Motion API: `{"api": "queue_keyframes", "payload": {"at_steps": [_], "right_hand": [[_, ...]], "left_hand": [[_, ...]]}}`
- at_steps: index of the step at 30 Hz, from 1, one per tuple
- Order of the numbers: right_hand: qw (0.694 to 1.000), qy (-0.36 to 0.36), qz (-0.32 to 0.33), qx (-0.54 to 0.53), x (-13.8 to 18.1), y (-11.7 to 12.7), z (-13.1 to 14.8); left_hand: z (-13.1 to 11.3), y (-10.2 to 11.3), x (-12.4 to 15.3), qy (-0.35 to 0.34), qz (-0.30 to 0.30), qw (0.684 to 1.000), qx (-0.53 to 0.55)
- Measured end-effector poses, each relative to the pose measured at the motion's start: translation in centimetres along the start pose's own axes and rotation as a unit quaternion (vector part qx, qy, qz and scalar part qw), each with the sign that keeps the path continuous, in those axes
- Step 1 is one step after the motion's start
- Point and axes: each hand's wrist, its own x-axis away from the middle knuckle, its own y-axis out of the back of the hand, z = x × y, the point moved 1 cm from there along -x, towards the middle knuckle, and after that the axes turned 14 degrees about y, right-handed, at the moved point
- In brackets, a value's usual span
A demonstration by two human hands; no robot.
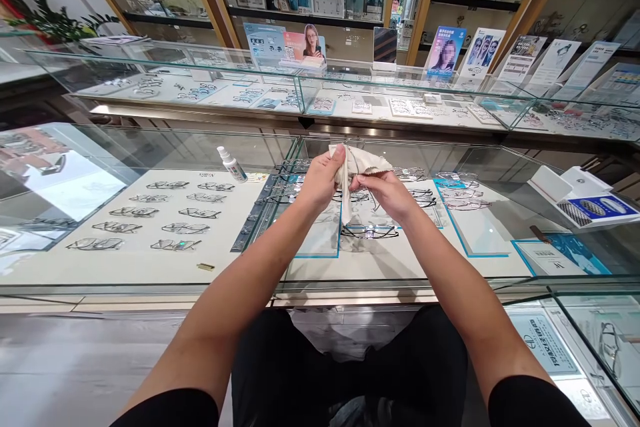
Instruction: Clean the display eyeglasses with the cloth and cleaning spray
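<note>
My left hand is closed around a beige cleaning cloth, held above a glass display counter. A pair of thin-framed glasses is wrapped in the cloth; a dark temple arm curves down below my right hand. That hand pinches the cloth and the frame from the right. Both hands meet at the cloth. Most of the glasses are hidden by the cloth and fingers.
A small white spray bottle stands on the counter glass to the left. Several glasses lie in rows inside the case. A white tray with lens samples sits at right. A second glass counter with brochures stands behind.
</note>
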Motion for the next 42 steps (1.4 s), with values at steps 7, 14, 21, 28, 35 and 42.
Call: {"api": "queue_keyframes", "payload": {"at_steps": [7,14,21,28,35,42], "right_hand": [[0.996,0.030,-0.077,-0.023,-0.6,1.8,1.0],[0.986,0.098,-0.135,0.023,-0.8,2.8,2.0],[0.995,0.057,-0.078,-0.030,-0.5,1.4,0.8],[0.994,0.045,-0.060,-0.074,-0.2,0.7,0.0],[0.995,0.045,-0.052,-0.071,0.0,0.5,-0.1],[0.995,0.045,-0.058,-0.074,-0.2,0.2,0.3]], "left_hand": [[0.3,1.4,-1.3,-0.037,-0.048,0.998,0.019],[1.0,1.5,-1.1,0.009,-0.014,0.996,-0.087],[0.8,-0.2,0.6,0.052,0.068,0.984,-0.156],[1.4,-0.3,0.3,0.044,0.030,0.987,-0.149],[1.4,-0.7,0.4,0.047,-0.004,0.989,-0.142],[1.4,-1.1,0.6,0.044,0.000,0.991,-0.124]]}}
